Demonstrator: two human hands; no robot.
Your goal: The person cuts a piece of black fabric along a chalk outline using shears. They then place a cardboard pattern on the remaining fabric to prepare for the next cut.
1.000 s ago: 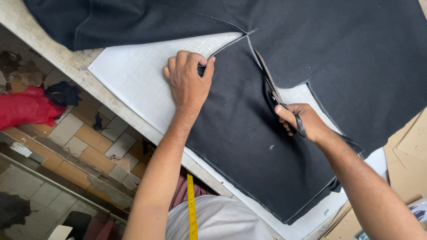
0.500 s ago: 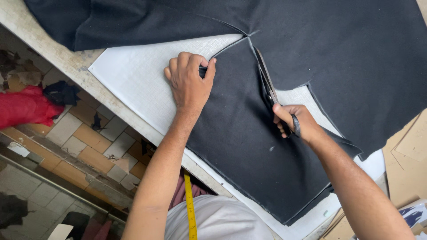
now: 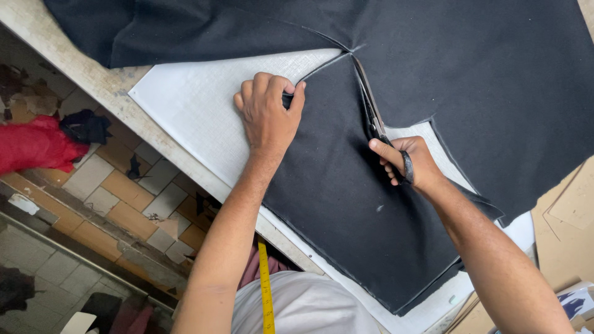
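Note:
A large sheet of black fabric (image 3: 470, 68) covers the worktable, with a cut panel of the same black fabric (image 3: 346, 204) lying nearer to me. My left hand (image 3: 267, 117) presses flat on the panel's left edge, fingers curled over it. My right hand (image 3: 409, 164) grips the handles of a pair of scissors (image 3: 370, 111), whose blades run up the cut line toward the notch at the top of the panel. The blades look nearly closed.
A white textured sheet (image 3: 198, 111) lies under the fabric on the table, whose worn edge (image 3: 93, 80) runs diagonally at the left. Below are tiled floor (image 3: 117, 192) and red cloth (image 3: 34, 145). A yellow tape measure (image 3: 266, 291) hangs at my chest. Cardboard (image 3: 569, 222) lies at right.
My right hand and the scissors have advanced up the cut line toward the notch. My left hand has stayed pressed on the panel's edge.

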